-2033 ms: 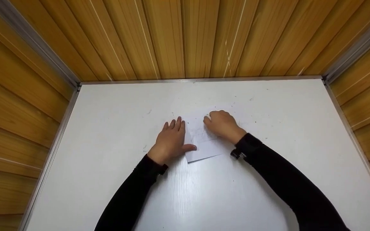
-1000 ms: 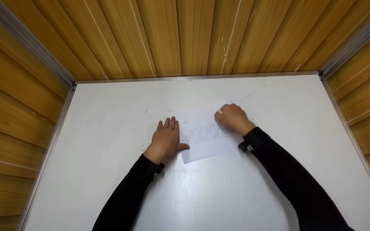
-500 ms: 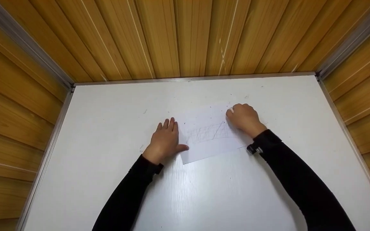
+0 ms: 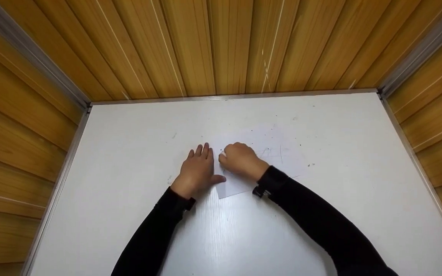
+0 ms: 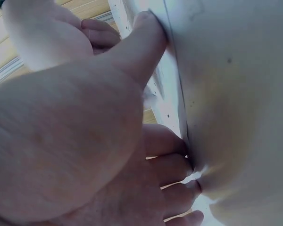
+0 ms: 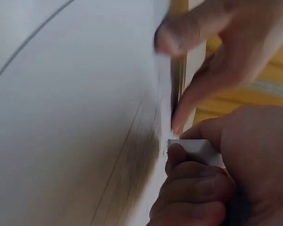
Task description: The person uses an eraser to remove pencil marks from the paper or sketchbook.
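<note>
A white sheet of paper [image 4: 238, 188] with thin pencil lines [image 4: 278, 151] lies on the white table. My left hand [image 4: 197, 168] rests on its left edge, fingers straight and thumb spread out over the sheet. Just right of it, my right hand [image 4: 242, 160] curls over the paper and hides part of the lines. Between thumb and fingers it pinches a white eraser [image 6: 195, 147], whose end meets the paper in the right wrist view. In the left wrist view, the left fingers [image 5: 172, 170] lie flat at the paper's edge.
Small dark crumbs [image 4: 309, 165] are scattered on the paper and the table [image 4: 129, 153]. Yellow wood-panel walls [image 4: 232, 46] stand behind and at both sides, with a metal strip [image 4: 221, 98] along the back edge.
My right hand first moved rightward over the sheet, then swung back left, close to the left hand. Lines on the right part of the paper are now uncovered. The left hand stays in place.
</note>
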`<action>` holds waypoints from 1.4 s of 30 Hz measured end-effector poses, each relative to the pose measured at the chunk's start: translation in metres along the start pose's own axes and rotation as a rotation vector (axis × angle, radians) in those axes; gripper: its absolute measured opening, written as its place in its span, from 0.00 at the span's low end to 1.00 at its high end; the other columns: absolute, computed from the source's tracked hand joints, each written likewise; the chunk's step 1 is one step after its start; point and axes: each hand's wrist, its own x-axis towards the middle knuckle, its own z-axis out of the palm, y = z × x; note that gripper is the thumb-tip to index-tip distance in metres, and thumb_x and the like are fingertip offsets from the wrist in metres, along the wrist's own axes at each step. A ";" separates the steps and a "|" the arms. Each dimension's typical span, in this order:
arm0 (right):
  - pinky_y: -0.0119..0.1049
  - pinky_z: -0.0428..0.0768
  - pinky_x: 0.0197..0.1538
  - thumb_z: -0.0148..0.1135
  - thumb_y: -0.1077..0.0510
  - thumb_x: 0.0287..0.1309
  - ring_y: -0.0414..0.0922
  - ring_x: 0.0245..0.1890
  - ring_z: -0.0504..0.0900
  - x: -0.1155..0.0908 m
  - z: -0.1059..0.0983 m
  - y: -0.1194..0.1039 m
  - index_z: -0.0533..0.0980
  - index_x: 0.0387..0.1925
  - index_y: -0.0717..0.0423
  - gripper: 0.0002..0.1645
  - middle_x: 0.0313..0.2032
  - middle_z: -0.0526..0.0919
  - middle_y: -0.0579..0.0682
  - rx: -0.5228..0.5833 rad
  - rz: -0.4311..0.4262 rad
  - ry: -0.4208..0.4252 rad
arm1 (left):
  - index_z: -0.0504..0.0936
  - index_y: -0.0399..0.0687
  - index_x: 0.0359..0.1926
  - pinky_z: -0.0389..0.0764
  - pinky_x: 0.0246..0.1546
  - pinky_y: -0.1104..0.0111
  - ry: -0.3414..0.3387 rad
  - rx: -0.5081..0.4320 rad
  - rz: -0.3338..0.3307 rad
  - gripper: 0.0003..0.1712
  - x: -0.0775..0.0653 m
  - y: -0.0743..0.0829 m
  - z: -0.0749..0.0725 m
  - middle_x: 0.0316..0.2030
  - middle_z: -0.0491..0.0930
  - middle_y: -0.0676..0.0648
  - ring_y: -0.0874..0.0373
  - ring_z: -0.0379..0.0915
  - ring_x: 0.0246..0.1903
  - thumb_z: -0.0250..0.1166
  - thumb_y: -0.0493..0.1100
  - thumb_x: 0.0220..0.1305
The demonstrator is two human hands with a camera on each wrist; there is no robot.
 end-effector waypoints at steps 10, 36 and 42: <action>0.60 0.89 0.46 0.57 0.49 0.76 0.62 0.42 0.89 0.006 0.011 0.010 0.86 0.34 0.61 0.23 0.40 0.90 0.64 -0.046 0.007 0.146 | 0.59 0.29 0.85 0.58 0.87 0.44 0.011 0.061 -0.002 0.67 -0.001 0.003 -0.004 0.86 0.56 0.31 0.36 0.53 0.87 0.70 0.76 0.67; 0.51 0.81 0.47 0.51 0.46 0.80 0.54 0.38 0.80 -0.032 -0.025 0.078 0.81 0.31 0.60 0.26 0.36 0.85 0.60 0.067 0.109 0.141 | 0.51 0.28 0.87 0.60 0.86 0.43 -0.051 -0.018 0.010 0.67 -0.002 -0.001 0.001 0.88 0.47 0.30 0.34 0.42 0.89 0.66 0.74 0.73; 0.54 0.85 0.51 0.53 0.45 0.79 0.57 0.44 0.85 -0.017 -0.003 0.020 0.85 0.36 0.59 0.25 0.41 0.88 0.60 0.008 0.033 0.052 | 0.52 0.28 0.86 0.61 0.86 0.43 -0.044 -0.023 0.009 0.67 -0.001 0.002 0.001 0.88 0.48 0.30 0.34 0.43 0.89 0.67 0.74 0.73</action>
